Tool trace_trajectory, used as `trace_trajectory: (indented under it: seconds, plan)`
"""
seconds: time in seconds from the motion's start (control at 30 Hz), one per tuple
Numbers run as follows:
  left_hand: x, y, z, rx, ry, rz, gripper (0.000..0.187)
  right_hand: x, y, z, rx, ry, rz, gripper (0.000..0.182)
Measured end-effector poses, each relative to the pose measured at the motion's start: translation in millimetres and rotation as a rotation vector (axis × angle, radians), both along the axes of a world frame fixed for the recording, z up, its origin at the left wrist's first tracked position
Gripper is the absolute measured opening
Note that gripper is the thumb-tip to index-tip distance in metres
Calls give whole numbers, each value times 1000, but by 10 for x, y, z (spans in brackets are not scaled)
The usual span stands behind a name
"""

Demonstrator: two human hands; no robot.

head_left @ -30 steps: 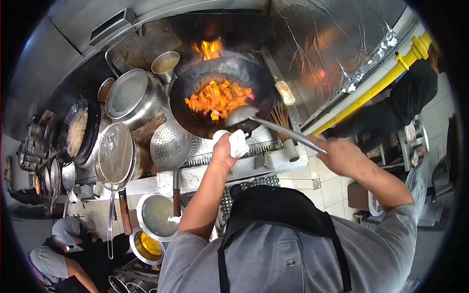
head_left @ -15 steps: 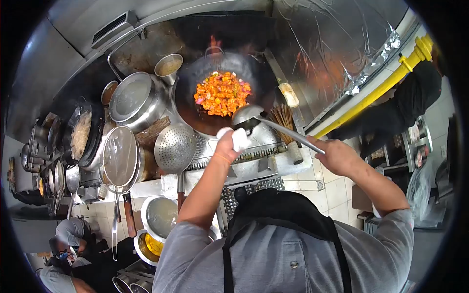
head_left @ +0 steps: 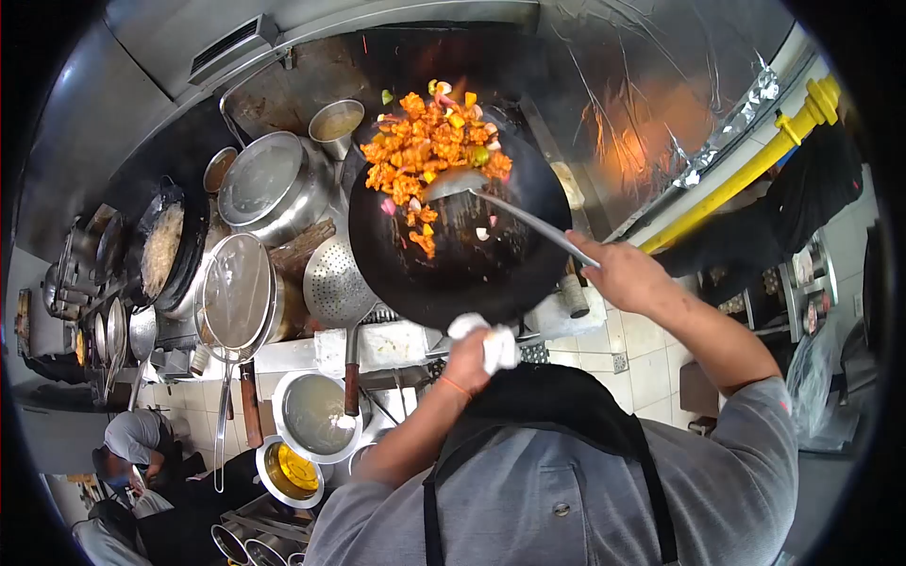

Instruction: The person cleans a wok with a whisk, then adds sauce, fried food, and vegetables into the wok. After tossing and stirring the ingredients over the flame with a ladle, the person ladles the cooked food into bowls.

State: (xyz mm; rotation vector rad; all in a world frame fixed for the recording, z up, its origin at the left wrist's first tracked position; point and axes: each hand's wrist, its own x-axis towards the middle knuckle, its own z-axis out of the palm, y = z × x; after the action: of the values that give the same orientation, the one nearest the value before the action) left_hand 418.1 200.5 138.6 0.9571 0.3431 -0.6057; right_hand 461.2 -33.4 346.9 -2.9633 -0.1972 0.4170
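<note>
Centre stage is a dark wok (head_left: 453, 274), pulled near me and tilted. Orange sauced chunks (head_left: 425, 141) with bits of onion and pepper fly up over its far side. My left hand (head_left: 469, 360) is closed on a folded white cloth (head_left: 498, 347) at the wok's near rim; any handle beneath is hidden. The fingers of my right hand (head_left: 628, 274) wrap round the handle of a steel ladle (head_left: 538, 224). Its bowl is inside the wok, just under the chunks.
Left of the wok are a perforated skimmer (head_left: 340, 283), a mesh strainer (head_left: 236, 292) and a lidded steel pot (head_left: 260, 179). Farther left, a second wok (head_left: 189, 264) holds pale food. A yellow pipe (head_left: 736, 189) runs along the right. Another person (head_left: 137, 439) is at lower left.
My left hand has drawn the wok nearer and slightly right. The food has gone from resting in the wok to airborne. The ladle has shifted up and left.
</note>
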Motion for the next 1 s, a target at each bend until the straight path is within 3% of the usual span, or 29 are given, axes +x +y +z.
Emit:
trace_trajectory:
  seconds: [0.03,0.1,0.13,0.23,0.33,0.4,0.43,0.5,0.57,0.63,0.73,0.8,0.9,0.97,1.0]
  plan:
    - [223,-11,3,-246,277,123,17,-84,-44,104,28,48,17,55]
    - [631,112,351,-357,86,6,19,-178,-129,120,52,93,37,55]
    - [816,87,435,-269,182,34,19,-207,-175,75,41,87,93,55]
    - [1044,113,174,-257,144,-34,17,-86,6,29,-23,113,108,56]
    - [600,-33,-266,-70,139,148,19,149,112,-231,-16,49,-3,56]
    - [129,-56,-487,-41,199,93,23,102,123,-251,13,2,-15,55]
    - [-77,-43,-516,-30,72,106,24,84,126,-244,35,-50,-25,55]
    - [-116,-64,63,-38,120,177,18,-32,16,-153,62,-56,-37,53]
    - [303,-31,356,-152,282,202,16,-185,-104,82,158,-24,33,52]
    - [763,88,145,-219,157,68,16,-358,-114,450,130,80,7,52]
    - [900,142,458,-289,169,55,16,-401,-122,550,62,193,0,53]
    - [906,154,707,-255,318,-15,15,-280,-69,439,-39,237,5,55]
    - [873,152,-43,-295,119,-2,16,63,45,-43,-61,143,-50,56]
    - [552,46,-2,63,181,161,23,205,87,-178,-55,71,-71,57]
    - [344,33,-485,-44,151,163,22,239,82,-205,-52,9,-92,57]
